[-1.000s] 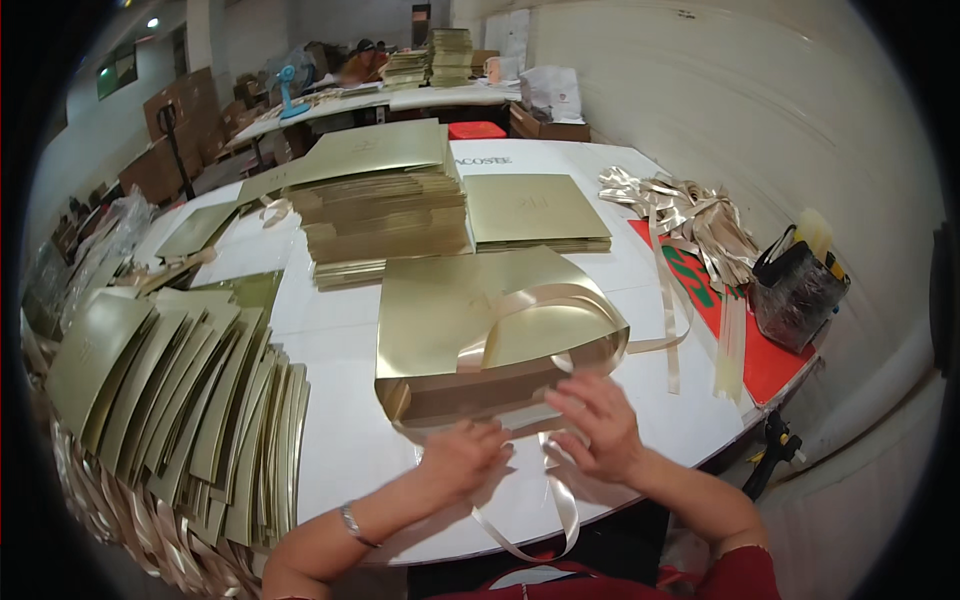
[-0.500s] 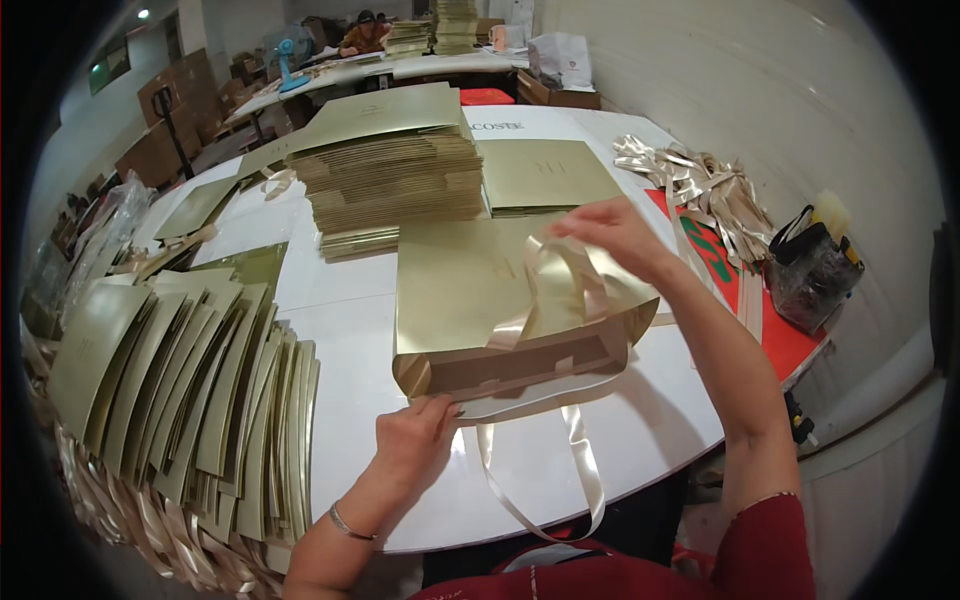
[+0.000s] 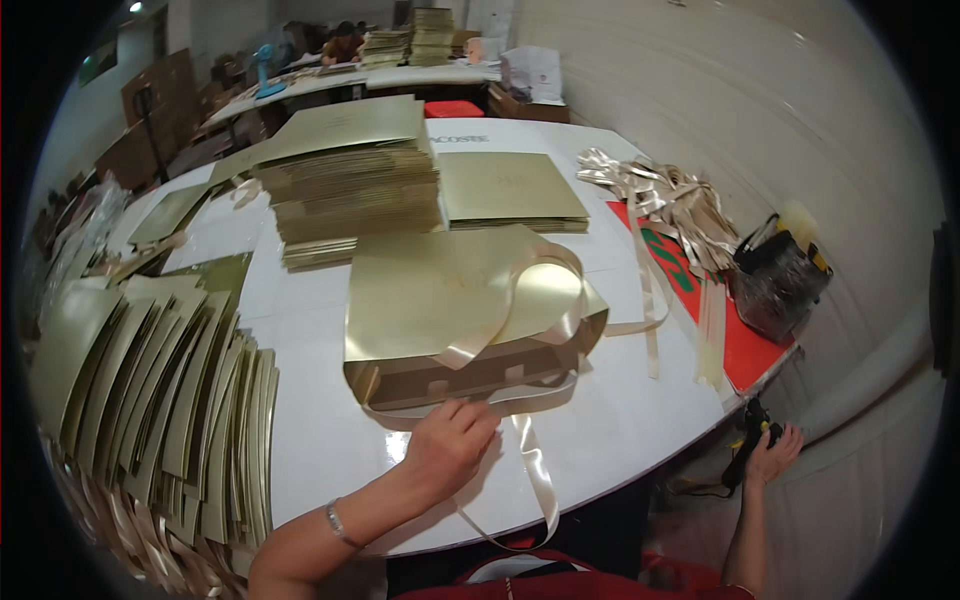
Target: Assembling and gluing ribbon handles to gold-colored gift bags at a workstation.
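Observation:
A gold paper bag [image 3: 430, 290] lies on the white table, its open mouth toward me. A satin ribbon handle [image 3: 562, 322] loops over its upper face, and another ribbon [image 3: 540, 480] hangs from the near edge toward my lap. My left hand [image 3: 455, 445] is closed, fingertips pinching the near rim of the mouth; my fingers hide the exact spot. Off the table's right edge, my right hand [image 3: 775, 458] is at a black and yellow corded tool [image 3: 745, 447] resembling a glue gun. Thumb and fingers are apart beside it, without a visible firm grip.
A tall stack of flat gold bags [image 3: 350, 195] stands behind the bag, with a lower stack [image 3: 512, 190] beside it. Many gold bags [image 3: 160, 390] fan out at left. Loose ribbons [image 3: 670, 195] and a black container [image 3: 780, 285] sit at right. A person [image 3: 343, 45] works farther back.
My right hand has left the ribbon handle and dropped to the tool past the table's right edge. The handle has settled onto the bag. My left hand has slid right along the rim.

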Demonstrator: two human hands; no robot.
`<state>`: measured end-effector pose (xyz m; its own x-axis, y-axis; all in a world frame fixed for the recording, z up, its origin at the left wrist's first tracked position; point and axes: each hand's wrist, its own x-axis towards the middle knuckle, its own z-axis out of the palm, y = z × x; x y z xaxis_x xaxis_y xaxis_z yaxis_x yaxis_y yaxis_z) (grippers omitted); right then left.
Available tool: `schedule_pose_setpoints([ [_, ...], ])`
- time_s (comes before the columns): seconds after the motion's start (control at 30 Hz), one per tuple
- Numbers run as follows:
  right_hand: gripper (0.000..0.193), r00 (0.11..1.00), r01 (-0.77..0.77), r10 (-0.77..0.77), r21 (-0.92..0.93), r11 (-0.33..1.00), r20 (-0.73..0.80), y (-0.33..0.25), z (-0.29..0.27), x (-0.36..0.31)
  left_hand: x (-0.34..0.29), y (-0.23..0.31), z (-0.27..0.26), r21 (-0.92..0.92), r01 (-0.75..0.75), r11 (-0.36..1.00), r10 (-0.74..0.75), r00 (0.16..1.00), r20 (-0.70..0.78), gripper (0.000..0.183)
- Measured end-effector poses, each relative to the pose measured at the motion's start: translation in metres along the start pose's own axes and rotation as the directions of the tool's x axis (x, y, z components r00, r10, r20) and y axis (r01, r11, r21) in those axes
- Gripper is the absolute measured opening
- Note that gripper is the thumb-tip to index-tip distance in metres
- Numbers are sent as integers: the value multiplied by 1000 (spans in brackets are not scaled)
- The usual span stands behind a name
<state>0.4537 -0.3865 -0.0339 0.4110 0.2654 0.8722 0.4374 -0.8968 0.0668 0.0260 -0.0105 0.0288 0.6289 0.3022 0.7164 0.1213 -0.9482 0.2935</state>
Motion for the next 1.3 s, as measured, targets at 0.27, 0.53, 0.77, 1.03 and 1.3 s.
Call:
schedule_pose_setpoints([
  [0.27,67,691,-712,580,546,441,431,23,-26,10,-7,0,62,168,71,983,-105,973,206,6],
  [0.53,31,340,-940,214,335,61,916,-6,26,-36,-10,-14,39,109,145,983,-169,949,267,10],
  [0.77,38,291,-861,13,267,-433,957,-26,14,-23,-16,-19,10,-164,297,941,-237,921,308,14],
  [1.03,63,469,-863,-436,294,-411,768,-178,-161,-6,-4,4,29,122,5,993,-51,927,372,34],
  [1.3,32,-14,-1000,-763,-28,-5,646,-262,-161,10,-20,-13,37,-15,92,996,-85,962,259,27],
])
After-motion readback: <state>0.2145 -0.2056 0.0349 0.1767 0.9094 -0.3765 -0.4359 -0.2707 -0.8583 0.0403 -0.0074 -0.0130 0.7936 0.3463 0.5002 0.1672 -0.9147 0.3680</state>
